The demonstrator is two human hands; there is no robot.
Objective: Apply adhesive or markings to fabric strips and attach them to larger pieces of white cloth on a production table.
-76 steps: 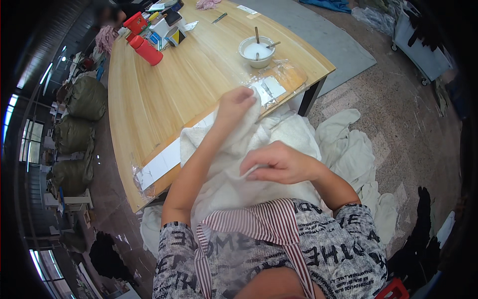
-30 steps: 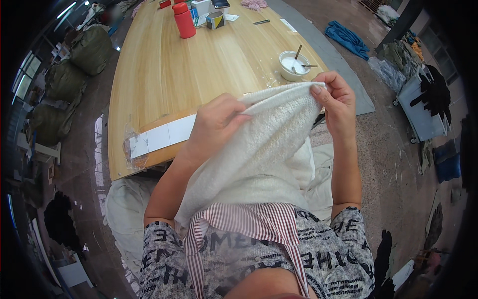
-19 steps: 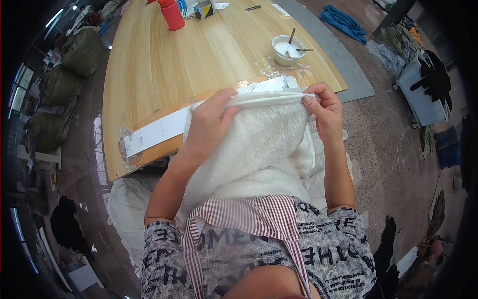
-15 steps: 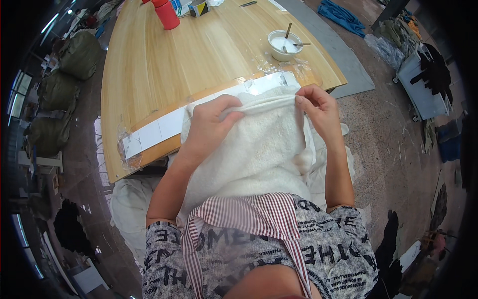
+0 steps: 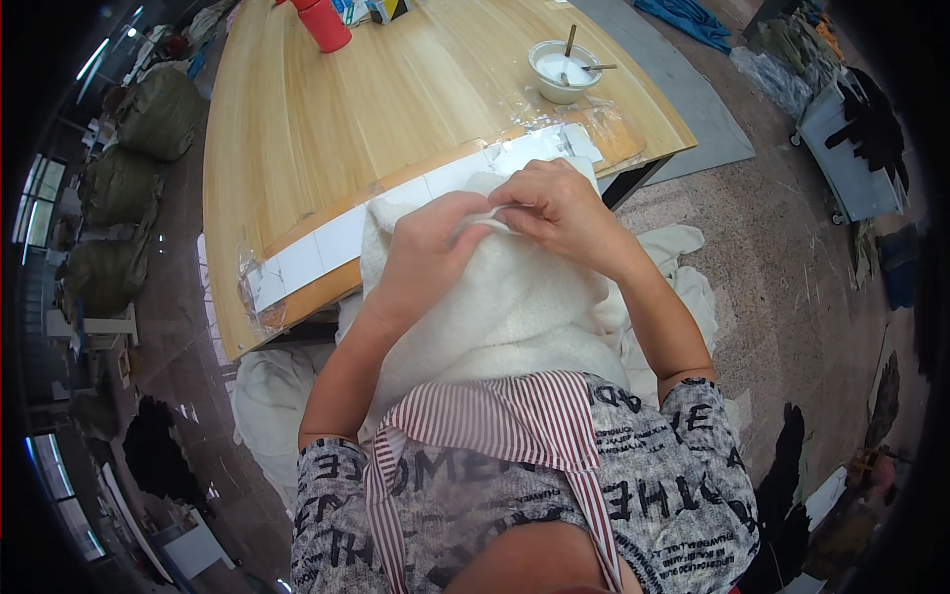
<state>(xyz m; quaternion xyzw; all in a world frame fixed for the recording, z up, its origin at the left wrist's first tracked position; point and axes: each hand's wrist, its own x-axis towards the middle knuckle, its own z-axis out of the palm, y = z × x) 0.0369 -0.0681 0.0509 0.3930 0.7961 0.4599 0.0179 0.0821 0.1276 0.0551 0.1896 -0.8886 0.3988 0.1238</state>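
A cream, fleecy cloth (image 5: pixel 475 307) spreads over my lap and up onto the near table edge. My left hand (image 5: pixel 430 243) pinches a folded edge of it between thumb and fingers. Close beside, my right hand (image 5: pixel 554 213) grips the same edge, its fingertips almost meeting the left ones. Between the two hands the edge makes a small raised fold. Under the cloth's far end runs a white strip (image 5: pixel 346 238) with lines across it, fixed along the table's near side with clear tape.
On the wooden table (image 5: pixel 396 99) stand a bowl of white liquid (image 5: pixel 562 89) with sticks in it and a red bottle (image 5: pixel 322 28). More pale cloth (image 5: pixel 272 406) hangs beside me. A wheeled bin (image 5: pixel 851 148) stands at right; green sacks (image 5: pixel 153 114) line the left.
My right hand has moved left along the cloth edge, from its right corner to beside my left hand. The stretched edge has become a short bunched fold.
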